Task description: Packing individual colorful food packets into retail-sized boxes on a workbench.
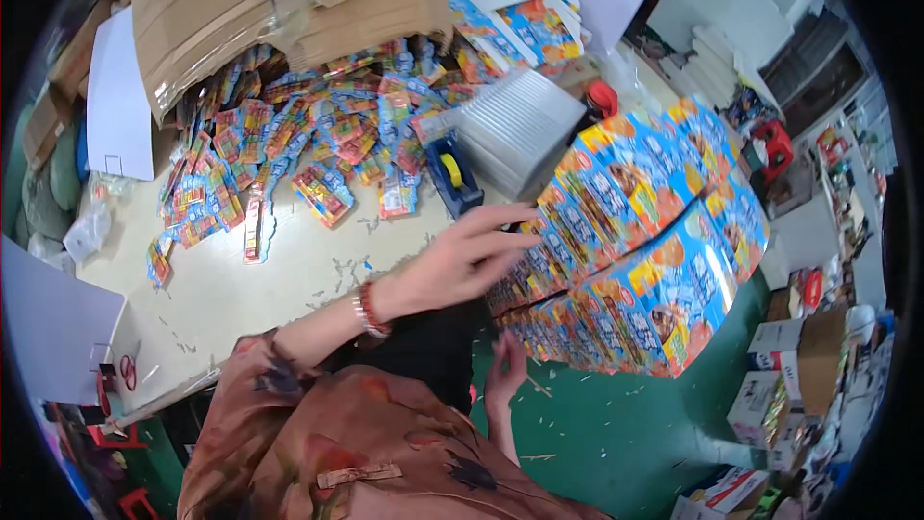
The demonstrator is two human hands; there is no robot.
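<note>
A large stack or box of printed cardboard [630,250], blue, orange and yellow, stands to my right, with a dark gap running along its middle. My left hand [467,255], with a red bead bracelet at its wrist, reaches to its near left side. The fingers are stretched and apart, the tips at the cardboard's edge, a little blurred. Below, my right hand [505,373] is up against the lower left edge of the cardboard; its fingertips are partly hidden, so I cannot tell whether it grips. A blue tape dispenser [452,176] with yellow tape stands just beyond my left hand.
Many small colourful packets [318,135] spill from a brown carton [289,0] onto the white table [279,294]. A silvery ribbed box [520,125] stands behind the dispenser. Scissors [128,373] lie at the table's left edge. White cartons [775,366] stand on the green floor at right.
</note>
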